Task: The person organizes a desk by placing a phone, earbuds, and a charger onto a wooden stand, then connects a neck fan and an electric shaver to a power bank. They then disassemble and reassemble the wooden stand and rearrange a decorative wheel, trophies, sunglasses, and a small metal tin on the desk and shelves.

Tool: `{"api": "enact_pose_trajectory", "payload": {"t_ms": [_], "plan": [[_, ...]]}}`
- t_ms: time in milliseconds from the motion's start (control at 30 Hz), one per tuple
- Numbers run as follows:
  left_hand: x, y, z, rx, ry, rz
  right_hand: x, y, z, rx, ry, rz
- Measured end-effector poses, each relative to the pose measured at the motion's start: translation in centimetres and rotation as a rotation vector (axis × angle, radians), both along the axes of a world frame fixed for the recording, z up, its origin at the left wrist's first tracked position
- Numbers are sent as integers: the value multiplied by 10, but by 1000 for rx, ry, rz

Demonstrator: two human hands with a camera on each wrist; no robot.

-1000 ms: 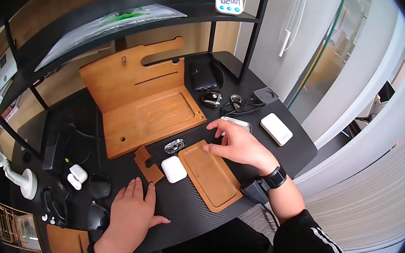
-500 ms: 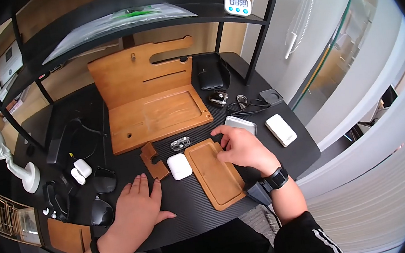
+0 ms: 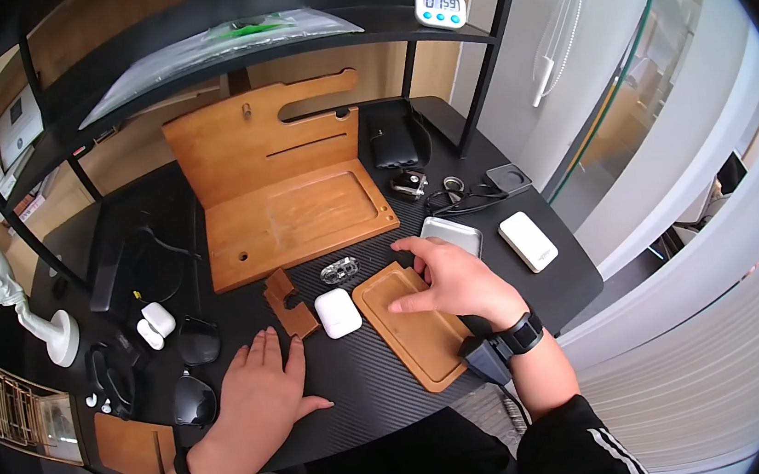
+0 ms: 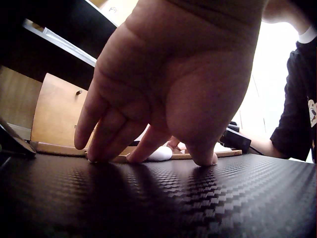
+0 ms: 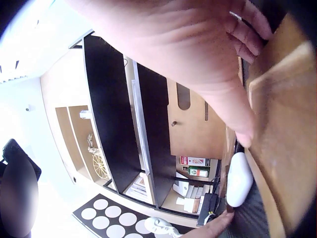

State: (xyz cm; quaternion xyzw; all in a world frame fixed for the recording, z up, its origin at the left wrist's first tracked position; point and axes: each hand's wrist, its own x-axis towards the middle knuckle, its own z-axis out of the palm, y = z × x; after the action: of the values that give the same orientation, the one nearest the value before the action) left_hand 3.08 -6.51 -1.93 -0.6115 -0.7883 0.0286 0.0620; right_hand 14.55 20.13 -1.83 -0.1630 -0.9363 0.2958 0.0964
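Observation:
In the head view my right hand (image 3: 458,280) is spread over the top end of a rimmed wooden tray (image 3: 408,336), its thumb above the tray's recess. The right wrist view has the thumb's tip close to the tray's rim, with the other fingers loosely bent beyond. My left hand (image 3: 261,388) rests on the black desk, its fingertips and thumb touching the surface, palm raised in the left wrist view. Just past its fingers lies a small notched wooden piece (image 3: 299,321). A white earbud case (image 3: 339,313) sits between that piece and the tray.
Behind stands a large wooden organizer (image 3: 294,214) with an upright back. A clear-and-black small item (image 3: 339,271) lies before it. At right are a silver tin (image 3: 455,234), a white power bank (image 3: 528,242) and cables (image 3: 464,202); sunglasses (image 3: 195,400) lie left.
The tray has turned slightly, its near end swinging right. The right thumb has spread away from the index finger since half a second ago. The left hand stays on the desk.

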Motion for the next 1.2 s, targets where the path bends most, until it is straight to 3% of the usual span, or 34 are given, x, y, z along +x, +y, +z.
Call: {"api": "enact_pose_trajectory", "payload": {"t_ms": [333,500,1000,1100,1200], "plan": [[1,0,0,1,-5,1,1,1,-5,-32,6,58],[2,1,1,-8,1,0,-2,1,-3,-49,-70,-51],[3,0,1,43,30,-10,0,0,2,-109,41,-92],[12,1,8,33,77,65,0,3,-2,-63,31,-70],[25,4,26,72,26,-30,2,1,-1,-36,21,-64]]}}
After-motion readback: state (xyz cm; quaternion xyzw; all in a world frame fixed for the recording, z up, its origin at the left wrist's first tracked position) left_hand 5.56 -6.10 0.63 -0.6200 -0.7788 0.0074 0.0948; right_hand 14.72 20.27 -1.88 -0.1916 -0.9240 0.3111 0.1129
